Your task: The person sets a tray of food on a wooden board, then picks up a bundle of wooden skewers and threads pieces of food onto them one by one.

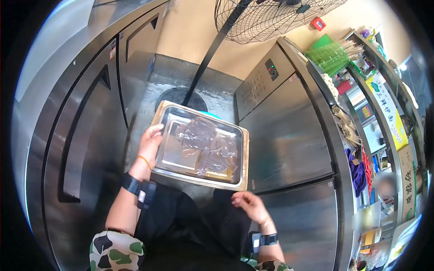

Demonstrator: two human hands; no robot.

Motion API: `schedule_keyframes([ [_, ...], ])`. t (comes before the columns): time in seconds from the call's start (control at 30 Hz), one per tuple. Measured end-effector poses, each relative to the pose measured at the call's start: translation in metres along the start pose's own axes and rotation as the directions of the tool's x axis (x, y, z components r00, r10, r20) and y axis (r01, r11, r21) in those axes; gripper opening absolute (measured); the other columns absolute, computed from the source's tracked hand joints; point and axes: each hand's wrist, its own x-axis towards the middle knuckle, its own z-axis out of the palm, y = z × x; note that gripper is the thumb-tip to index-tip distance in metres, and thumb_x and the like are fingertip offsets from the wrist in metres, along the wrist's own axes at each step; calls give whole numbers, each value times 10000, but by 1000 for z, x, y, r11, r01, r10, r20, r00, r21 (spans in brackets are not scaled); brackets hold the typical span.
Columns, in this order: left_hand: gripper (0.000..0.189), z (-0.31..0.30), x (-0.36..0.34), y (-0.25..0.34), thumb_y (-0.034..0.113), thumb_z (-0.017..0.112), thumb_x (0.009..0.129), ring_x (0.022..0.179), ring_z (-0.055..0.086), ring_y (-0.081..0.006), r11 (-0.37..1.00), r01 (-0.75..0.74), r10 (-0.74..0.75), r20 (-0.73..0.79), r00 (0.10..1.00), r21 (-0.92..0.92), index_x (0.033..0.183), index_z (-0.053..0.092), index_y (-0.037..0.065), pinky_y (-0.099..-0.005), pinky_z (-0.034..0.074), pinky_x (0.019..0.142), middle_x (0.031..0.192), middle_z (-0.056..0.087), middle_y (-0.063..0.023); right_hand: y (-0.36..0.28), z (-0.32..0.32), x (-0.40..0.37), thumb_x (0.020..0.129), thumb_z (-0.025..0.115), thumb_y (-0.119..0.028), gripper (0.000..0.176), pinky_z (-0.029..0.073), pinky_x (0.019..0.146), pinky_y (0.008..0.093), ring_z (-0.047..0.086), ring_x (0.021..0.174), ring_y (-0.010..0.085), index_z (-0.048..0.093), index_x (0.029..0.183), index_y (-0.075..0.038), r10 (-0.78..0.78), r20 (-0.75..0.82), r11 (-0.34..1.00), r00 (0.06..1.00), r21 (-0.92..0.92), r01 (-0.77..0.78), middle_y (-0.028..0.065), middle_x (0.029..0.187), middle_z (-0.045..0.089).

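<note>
A rectangular metal tray rests on a wooden board in front of me. In it lie several clear plastic packs with dark, brownish contents. My left hand is at the tray's left side, its fingers curled at the rim and partly hidden from view. Just off the board's near right corner is my right hand, holding nothing, with its fingers loosely bent and apart. Both wrists wear dark straps with small devices.
Steel cabinets flank me on the left and a steel refrigerator on the right. A stand fan rises beyond the tray, its round base on the floor. Shelves at the right hold a green basket with skewers and a purple cloth.
</note>
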Motion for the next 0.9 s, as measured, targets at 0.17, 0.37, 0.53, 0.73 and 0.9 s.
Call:
schedule_keyframes([
  [0.17,280,25,15,52,12,487,848,1029,549,-219,580,383,-144,373,917,-719,1126,519,18,-366,429,950,1081,577,-92,-89,-54,59,883,572,-100,150,448,785,225,544,856,68,564,1009,-18,-71,17,986,997,-148,73,-11,890,592],
  [0.37,282,4,38,-22,-2,505,839,955,562,-198,461,431,-395,255,883,-776,1115,526,46,-332,463,885,1040,580,-69,-79,-21,214,726,730,-319,624,383,974,344,477,1159,261,483,1246,-76,-119,154,707,981,-681,193,155,1235,503],
  [0.53,256,4,49,-18,-2,529,819,908,551,-165,567,393,-425,152,892,-723,1069,541,52,-288,473,827,1008,567,-55,-42,42,302,613,775,-326,865,304,1050,372,336,1257,352,372,1328,-52,-239,176,447,955,-853,269,191,1325,390],
  [0.73,225,8,59,-26,8,523,811,902,557,-166,595,348,-471,36,881,-724,1030,554,52,-283,477,813,996,572,-60,-49,66,297,664,686,-152,564,423,906,399,509,1069,334,509,1200,-152,-113,141,342,984,-924,172,155,1091,554],
  [0.9,226,15,61,-32,17,490,826,897,558,-157,616,349,-488,6,873,-706,1037,559,60,-276,477,789,1004,585,-55,-43,45,274,710,619,-80,452,465,828,373,609,923,322,553,1156,-110,-129,53,469,990,-877,108,167,962,633],
])
